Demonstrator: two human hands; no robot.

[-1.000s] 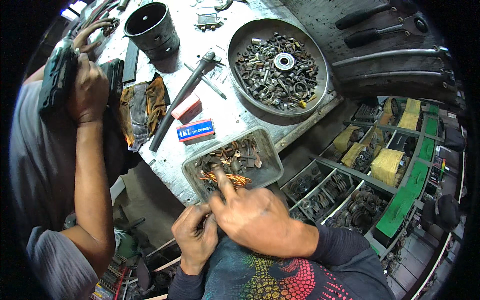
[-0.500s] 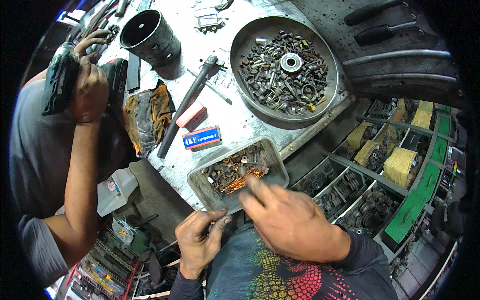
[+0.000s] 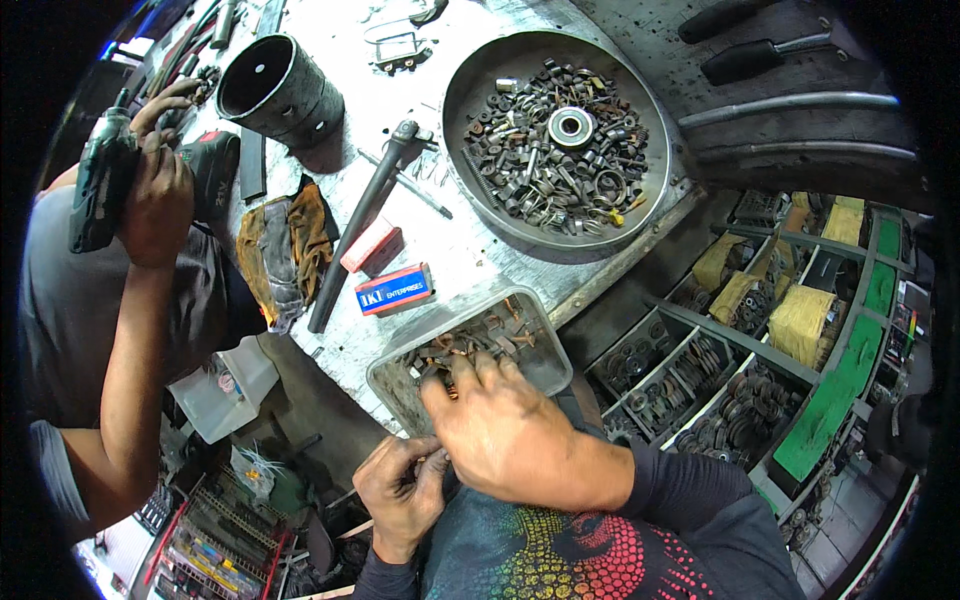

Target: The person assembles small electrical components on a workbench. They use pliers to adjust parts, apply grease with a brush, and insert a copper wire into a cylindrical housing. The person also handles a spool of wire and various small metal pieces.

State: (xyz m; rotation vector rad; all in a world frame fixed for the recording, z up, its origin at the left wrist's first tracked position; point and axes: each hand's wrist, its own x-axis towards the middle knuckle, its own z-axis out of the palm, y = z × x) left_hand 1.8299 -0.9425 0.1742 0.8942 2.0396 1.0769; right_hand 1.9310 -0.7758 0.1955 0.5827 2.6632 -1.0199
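A grey plastic tray (image 3: 553, 365) of small metal parts and orange wire stands at the table's near edge. My right hand (image 3: 515, 435) reaches into it palm down, its fingers bent and apart among the parts. Those fingers cover most of the wire, and their tips are partly hidden. Close beside it, just outside the tray's near corner, my left hand (image 3: 400, 490) is closed in a pinch of thumb and forefinger. Whatever sits in that pinch is too small and hidden to make out.
Beyond the tray lie a blue-and-red box (image 3: 393, 290), a reddish box (image 3: 371, 250), a T-handled bar (image 3: 365, 225) and stained gloves (image 3: 285, 255). A round metal pan (image 3: 455, 150) holds many parts and a bearing. At left, another person's hand (image 3: 158, 205) grips a cordless drill (image 3: 100, 185). Parts bins (image 3: 720, 340) stand right.
My right hand has come down and left from above the tray into its parts, covering the orange wire. My left hand keeps its pinch. The whole view has shifted slightly.
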